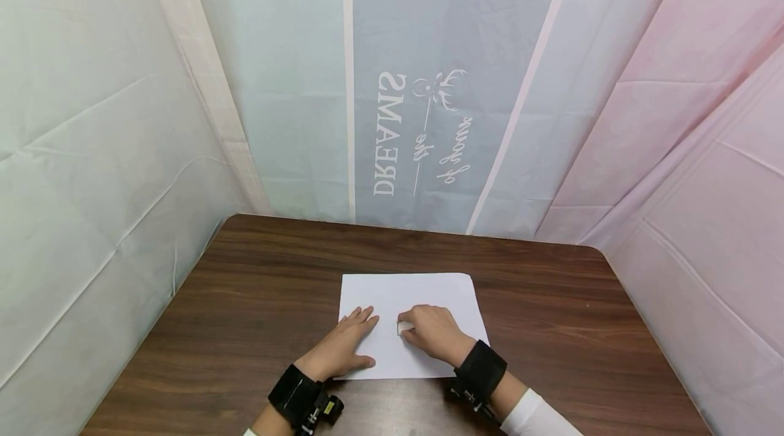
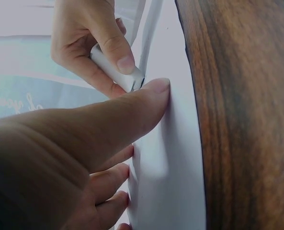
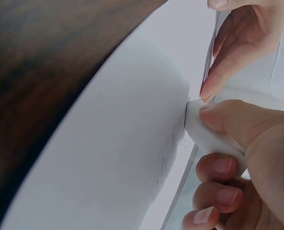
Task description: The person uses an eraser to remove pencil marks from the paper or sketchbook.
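A white sheet of paper (image 1: 422,290) lies on the table in front of me. My left hand (image 1: 344,347) rests on its left part, fingers spread and thumb pointing inward. Near the middle of the sheet, my right hand (image 1: 436,334) pinches a white eraser (image 3: 213,136) between thumb and fingers. One end of the eraser, darkened along its edge, meets the paper. Faint pencil marks and small dark crumbs (image 3: 164,165) show beside it in the right wrist view. From the left wrist, the left thumb (image 2: 153,93) overlaps the eraser's lower end.
The dark wood-grain table (image 1: 257,300) extends around the sheet on all sides. Behind it hangs a printed cloth (image 1: 416,28) with mirrored lettering, and pale cloth walls close in the left and right. Each wrist wears a black band (image 1: 480,371) with a small camera.
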The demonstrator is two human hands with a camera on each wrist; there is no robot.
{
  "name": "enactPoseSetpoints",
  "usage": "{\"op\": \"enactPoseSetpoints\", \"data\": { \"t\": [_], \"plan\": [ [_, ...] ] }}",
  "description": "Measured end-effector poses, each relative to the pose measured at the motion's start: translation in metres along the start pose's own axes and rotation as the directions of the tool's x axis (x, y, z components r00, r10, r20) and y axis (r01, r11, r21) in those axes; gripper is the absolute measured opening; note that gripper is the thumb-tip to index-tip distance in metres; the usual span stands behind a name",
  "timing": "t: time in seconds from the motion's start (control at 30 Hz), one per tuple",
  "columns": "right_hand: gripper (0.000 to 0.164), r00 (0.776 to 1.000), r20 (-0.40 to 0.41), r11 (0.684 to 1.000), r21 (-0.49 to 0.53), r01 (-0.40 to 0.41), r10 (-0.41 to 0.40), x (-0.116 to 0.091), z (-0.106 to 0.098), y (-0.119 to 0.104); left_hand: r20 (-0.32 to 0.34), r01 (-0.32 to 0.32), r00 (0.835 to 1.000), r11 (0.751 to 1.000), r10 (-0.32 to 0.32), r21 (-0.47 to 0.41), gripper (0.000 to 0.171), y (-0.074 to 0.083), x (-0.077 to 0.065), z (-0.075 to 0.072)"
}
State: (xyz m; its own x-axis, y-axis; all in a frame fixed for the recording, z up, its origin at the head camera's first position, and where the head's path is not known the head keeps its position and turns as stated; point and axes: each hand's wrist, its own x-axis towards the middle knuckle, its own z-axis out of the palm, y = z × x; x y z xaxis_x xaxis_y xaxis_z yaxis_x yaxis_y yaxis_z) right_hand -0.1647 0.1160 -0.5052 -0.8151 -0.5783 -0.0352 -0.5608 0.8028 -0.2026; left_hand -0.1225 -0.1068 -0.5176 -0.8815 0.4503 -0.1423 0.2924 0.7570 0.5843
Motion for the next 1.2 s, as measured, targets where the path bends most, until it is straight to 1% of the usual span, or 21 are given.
{"op": "enactPoseSetpoints", "data": {
  "t": [0.2,0.9,1.2],
  "plan": [
    [0.022,1.000,-0.001,1.000,-0.002,-0.002,0.002,-0.0014,0.0001,0.0010,-0.003,-0.010,1.000,1.000,0.010,-0.013,0.079,0.0009,-0.0008,-0.0007],
    [0.022,1.000,0.007,1.000,0.009,-0.014,0.014,-0.0050,-0.0028,0.0033,-0.010,-0.007,1.000,1.000,0.007,-0.009,0.079,0.0011,-0.0008,0.0002],
    [0.022,1.000,-0.002,1.000,0.011,-0.011,0.011,-0.0057,-0.0041,0.0038,-0.008,-0.005,1.000,1.000,0.004,-0.011,0.078,-0.0005,-0.0006,0.0011]
  ]
}}
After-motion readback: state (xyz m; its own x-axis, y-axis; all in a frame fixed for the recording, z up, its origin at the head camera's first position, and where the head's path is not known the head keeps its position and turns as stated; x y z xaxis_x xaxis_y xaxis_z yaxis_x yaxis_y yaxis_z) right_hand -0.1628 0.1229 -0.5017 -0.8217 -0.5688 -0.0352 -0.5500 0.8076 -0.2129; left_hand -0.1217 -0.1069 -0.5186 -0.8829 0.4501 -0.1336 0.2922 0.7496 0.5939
